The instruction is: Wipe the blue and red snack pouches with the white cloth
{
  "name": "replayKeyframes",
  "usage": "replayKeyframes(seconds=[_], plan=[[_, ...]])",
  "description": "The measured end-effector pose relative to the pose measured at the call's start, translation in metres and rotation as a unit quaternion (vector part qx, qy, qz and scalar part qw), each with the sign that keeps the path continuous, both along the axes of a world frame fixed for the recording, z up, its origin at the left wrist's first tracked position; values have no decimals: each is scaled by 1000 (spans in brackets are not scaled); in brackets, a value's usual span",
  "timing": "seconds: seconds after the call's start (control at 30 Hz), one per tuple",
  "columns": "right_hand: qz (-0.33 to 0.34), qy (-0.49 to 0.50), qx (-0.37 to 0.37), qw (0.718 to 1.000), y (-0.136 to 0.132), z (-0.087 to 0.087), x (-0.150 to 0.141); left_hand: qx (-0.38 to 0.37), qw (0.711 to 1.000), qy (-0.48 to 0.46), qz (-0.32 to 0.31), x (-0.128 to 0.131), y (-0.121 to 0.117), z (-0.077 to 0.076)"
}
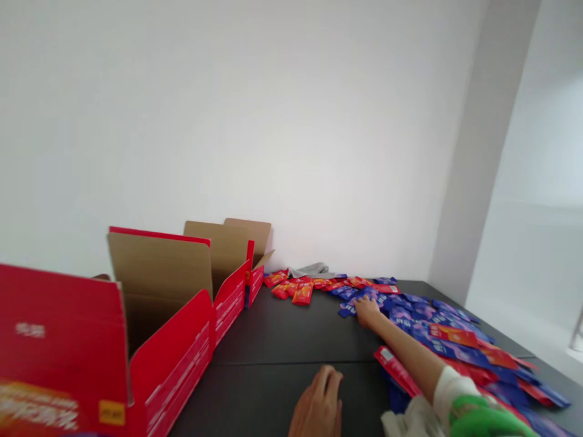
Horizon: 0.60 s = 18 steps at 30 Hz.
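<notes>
My right hand [367,311] reaches forward over the dark table [291,340] and rests on the near edge of a pile of blue sachets [410,306]; its fingers lie on the packets, but the grip is too small to read. My left hand [319,403] lies flat at the table's near edge, fingers stretched out and holding nothing. Red sachets [298,288] are heaped further back, and more red ones [460,337] are mixed among the blue to the right of my arm.
Open red cardboard boxes [173,340] with brown flaps raised stand in a row along the left side. A grey crumpled item [312,269] lies by the white wall. The table's right edge [514,349] runs beside the sachets.
</notes>
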State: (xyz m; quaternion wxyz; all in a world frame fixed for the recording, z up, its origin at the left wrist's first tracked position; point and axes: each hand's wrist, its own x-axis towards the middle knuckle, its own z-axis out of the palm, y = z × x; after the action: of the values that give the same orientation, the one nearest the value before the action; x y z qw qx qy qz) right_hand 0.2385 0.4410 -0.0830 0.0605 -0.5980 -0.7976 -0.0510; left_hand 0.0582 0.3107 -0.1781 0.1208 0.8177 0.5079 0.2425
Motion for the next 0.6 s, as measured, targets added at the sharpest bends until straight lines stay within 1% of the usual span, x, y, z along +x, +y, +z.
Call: replayKeyframes(seconds=[0.07, 0.17, 0.23, 0.33, 0.37, 0.4, 0.47, 0.53, 0.6], plan=[[26, -15, -25, 999, -8, -6, -3, 17, 1000, -10, 20, -1, -6, 3], [70, -35, -57, 995, -28, -13, -1, 32, 998, -7, 61, -1, -11, 4], [130, -28, -83, 988, -47, -14, 3, 29, 996, 1, 82, -2, -12, 2], [247, 21, -130, 960, -82, -13, 11, 8, 996, 9, 83, -3, -13, 3], [263, 35, -134, 955, -94, -11, 14, 0, 997, 10, 82, -3, -14, 4], [260, 43, -126, 956, -106, -7, 17, -7, 997, 10, 82, -4, -15, 6], [211, 57, -82, 972, -131, 0, 25, -18, 995, 11, 92, -4, -16, 9], [161, 93, -43, 982, -154, 5, 36, -33, 993, 12, 114, -5, -17, 12], [145, 130, -48, 980, -174, 0, 50, -51, 990, 16, 129, -4, -18, 14]])
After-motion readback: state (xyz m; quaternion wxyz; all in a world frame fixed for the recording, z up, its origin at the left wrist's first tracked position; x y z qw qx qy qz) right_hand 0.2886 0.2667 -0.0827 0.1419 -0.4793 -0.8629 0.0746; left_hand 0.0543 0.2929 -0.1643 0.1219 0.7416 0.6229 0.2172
